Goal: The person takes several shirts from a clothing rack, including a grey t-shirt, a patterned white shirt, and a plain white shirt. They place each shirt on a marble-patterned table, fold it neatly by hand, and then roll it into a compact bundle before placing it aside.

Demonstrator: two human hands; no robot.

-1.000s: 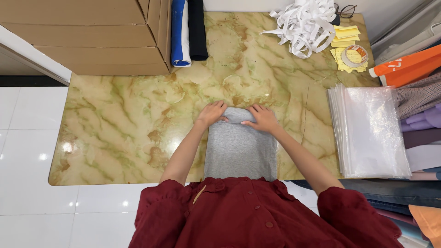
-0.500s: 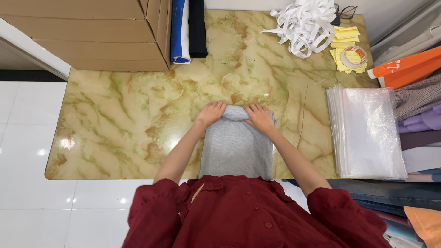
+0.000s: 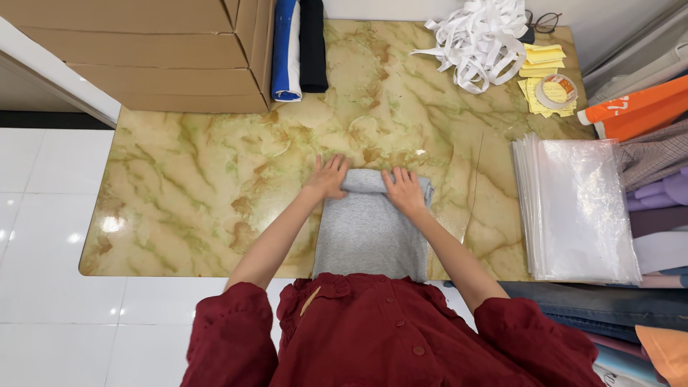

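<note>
Grey garment (image 3: 370, 236) lies flat on the marbled bench (image 3: 208, 179), its near end running off the bench edge toward the person, its far end rolled over into a fold. Since a second ago that fold looks thicker and both hands sit a little farther apart on it, while the rest of the bench is unchanged. The left hand (image 3: 328, 177) presses the fold's left end with fingers spread flat, gripping nothing. The right hand (image 3: 404, 192) lies palm down on the fold's right part, fingers open too.

At the far left corner stand large brown cardboard boxes (image 3: 143, 50), with a blue-and-white and a black folded cloth (image 3: 299, 46) upright against their side. A stack of clear plastic bags (image 3: 579, 208) lies along the right edge. A tangle of white straps (image 3: 480, 39) sits at the far edge, beside yellow paper slips (image 3: 539, 64) and a tape roll (image 3: 557, 90).
</note>
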